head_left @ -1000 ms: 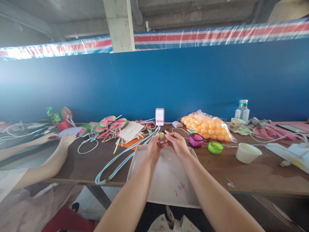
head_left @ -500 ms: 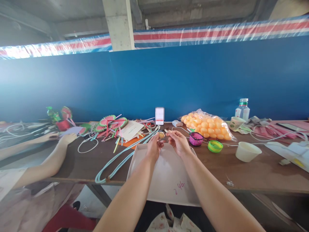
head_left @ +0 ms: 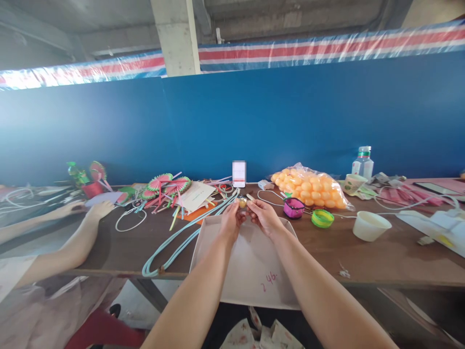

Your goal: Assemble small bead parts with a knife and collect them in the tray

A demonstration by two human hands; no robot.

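Golden piece (head_left: 242,204) is being pinched in the left hand (head_left: 231,222), grip closed, near the far end of the tray (head_left: 243,271); steadiness is probably being served by bracing the right hand (head_left: 266,218), grip opening and contents indiscernible, alongside.

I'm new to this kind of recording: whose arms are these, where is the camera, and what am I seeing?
There is no machine here: a person works with bare hands, seen from a camera worn on their head. The left hand holds a small round golden thing; the right hand is close beside it, its grip too small to make out. Below them is a pale tray. On the brown table lie light blue cords, a bag of orange balls, a purple container and a whitish cup. The arms at far left belong to another person.
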